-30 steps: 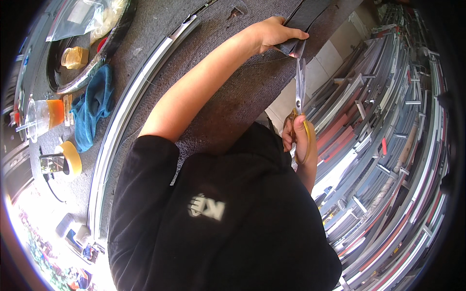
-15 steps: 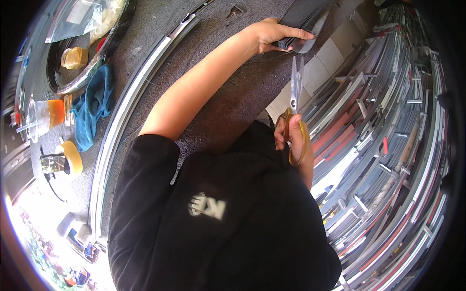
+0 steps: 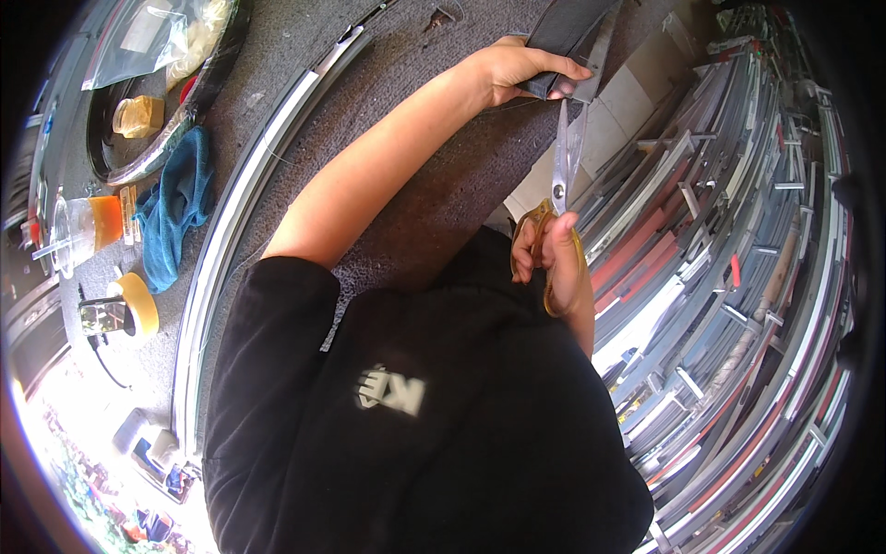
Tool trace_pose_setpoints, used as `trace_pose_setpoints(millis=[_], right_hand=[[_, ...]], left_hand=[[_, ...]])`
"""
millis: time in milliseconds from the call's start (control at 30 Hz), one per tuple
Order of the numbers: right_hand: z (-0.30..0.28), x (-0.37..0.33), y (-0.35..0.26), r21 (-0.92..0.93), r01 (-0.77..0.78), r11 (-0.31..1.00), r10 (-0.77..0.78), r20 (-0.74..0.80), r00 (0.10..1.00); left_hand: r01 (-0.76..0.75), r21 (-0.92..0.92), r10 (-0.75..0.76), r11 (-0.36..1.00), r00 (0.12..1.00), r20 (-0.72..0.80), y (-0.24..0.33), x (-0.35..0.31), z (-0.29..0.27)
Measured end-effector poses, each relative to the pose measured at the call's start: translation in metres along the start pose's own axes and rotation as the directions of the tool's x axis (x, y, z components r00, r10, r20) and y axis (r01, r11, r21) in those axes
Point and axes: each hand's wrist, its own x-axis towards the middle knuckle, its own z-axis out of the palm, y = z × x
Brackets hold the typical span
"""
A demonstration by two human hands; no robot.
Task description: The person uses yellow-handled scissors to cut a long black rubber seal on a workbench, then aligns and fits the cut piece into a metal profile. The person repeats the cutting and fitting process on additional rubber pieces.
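My left hand (image 3: 528, 70) is closed on a bundle of dark grey strips (image 3: 561, 30) at the top of the view. One strip's grey end (image 3: 591, 85) sticks out past my thumb. In my right hand (image 3: 559, 251) is a pair of scissors (image 3: 563, 171) with yellow handles, pointing away from me. Their blades stand slightly apart, with the tips right by that strip end; whether they touch it I cannot tell.
A grey carpeted worktop (image 3: 406, 138) carries a long white metal profile (image 3: 242, 194). Further left are a blue cloth (image 3: 175, 217), a yellow tape roll (image 3: 138, 303), a drink cup (image 3: 81, 224) and a plastic bag (image 3: 138, 37). Many long profiles (image 3: 683, 240) are stacked on the right.
The scissors have moved slightly up toward the strip end and their blades have spread a little wider. My left hand keeps its hold, with the strips shifted slightly.
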Motion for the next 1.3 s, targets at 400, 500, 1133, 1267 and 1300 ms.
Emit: trace_pose_setpoints(millis=[400, 500, 1133, 1267, 1300], right_hand=[[-0.008, 0.001, -0.004, 0.063, 0.017, 0.998, -0.019, 0.023, 1.000], [-0.010, 0.001, -0.002, 0.033, 0.024, 0.999, -0.024, 0.006, 1.000], [-0.014, 0.013, 0.000, 0.143, -0.038, 0.989, 0.029, 0.066, 0.997], [-0.016, 0.013, 0.000, 0.161, -0.023, 0.987, 0.013, 0.062, 0.998], [-0.016, 0.012, 0.000, 0.179, -0.028, 0.983, 0.015, 0.076, 0.997]], left_hand=[[0.019, -0.008, -0.019, 1.000, 1.000, 0.005, -0.002, 0.007, -0.004], [0.029, 0.040, -0.030, 0.999, 0.999, 0.026, -0.003, 0.009, -0.008], [0.031, 0.001, -0.030, 1.000, 0.990, -0.140, 0.002, 0.000, 0.007], [0.039, 0.002, -0.038, 0.999, 0.991, -0.125, 0.004, -0.002, 0.008], [0.052, 0.010, -0.050, 0.999, 0.991, -0.123, 0.004, -0.002, 0.006]])
